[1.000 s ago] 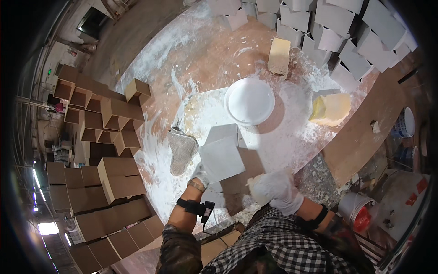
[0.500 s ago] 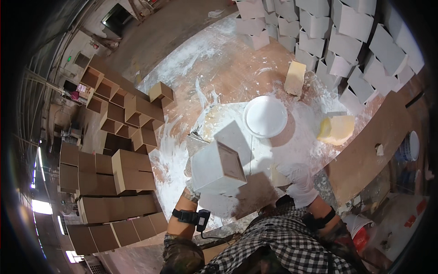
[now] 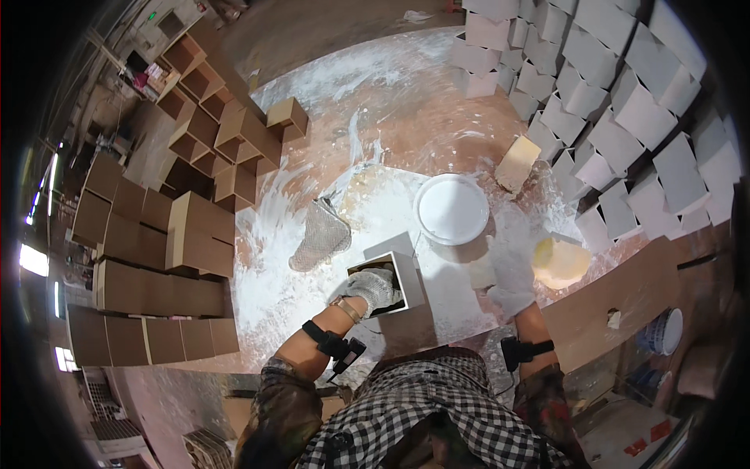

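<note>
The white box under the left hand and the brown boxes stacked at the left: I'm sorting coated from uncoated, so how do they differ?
The white box is whitened on its outside; the brown boxes are bare brown. The white box sits alone on the powdery work surface, with the gloved left hand at its open side; the brown boxes are stacked in rows, untouched. Both are open, square-sided boxes.

One head-worn fisheye camera looks steeply down from above the person's checked shirt (image 3: 437,422), close over the white-dusted floor (image 3: 375,109), whose edges bend toward the dark rim.
</note>
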Demonstrator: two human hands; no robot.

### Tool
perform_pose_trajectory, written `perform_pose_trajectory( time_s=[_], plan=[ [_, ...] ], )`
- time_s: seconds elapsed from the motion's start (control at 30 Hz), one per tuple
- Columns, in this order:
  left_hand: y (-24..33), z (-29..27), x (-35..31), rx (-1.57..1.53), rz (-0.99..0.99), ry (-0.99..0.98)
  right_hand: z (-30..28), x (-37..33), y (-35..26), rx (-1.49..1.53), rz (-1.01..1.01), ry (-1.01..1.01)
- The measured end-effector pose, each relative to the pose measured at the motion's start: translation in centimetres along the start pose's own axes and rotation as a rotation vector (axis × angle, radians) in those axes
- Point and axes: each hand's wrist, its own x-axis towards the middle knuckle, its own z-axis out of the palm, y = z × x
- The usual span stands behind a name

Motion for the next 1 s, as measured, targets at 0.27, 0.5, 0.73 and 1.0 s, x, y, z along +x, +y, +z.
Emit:
perform_pose_trajectory(
  time_s=[0.27, 0.5, 0.73, 1.0],
  plan=[
    [-1.4, 4.1, -0.9, -0.033, -0.029, 0.277, -1.8, -2.4, 3.4, 0.196, 0.086, 0.100],
    [-8.4, 9.5, -2.2, -0.187, 0.252, 0.417, -3.2, -0.3, 13.0, -0.580, 0.365, -0.003],
    [-8.6, 7.5, -5.5, -0.223, 0.149, 0.329, -7.8, 1.0, 8.6, 0.098, 0.467, 0.095],
    [-8.4, 8.7, -2.6, -0.226, 0.283, 0.446, -0.3, 7.9, -17.4, 0.245, -0.467, 0.022]
  ],
)
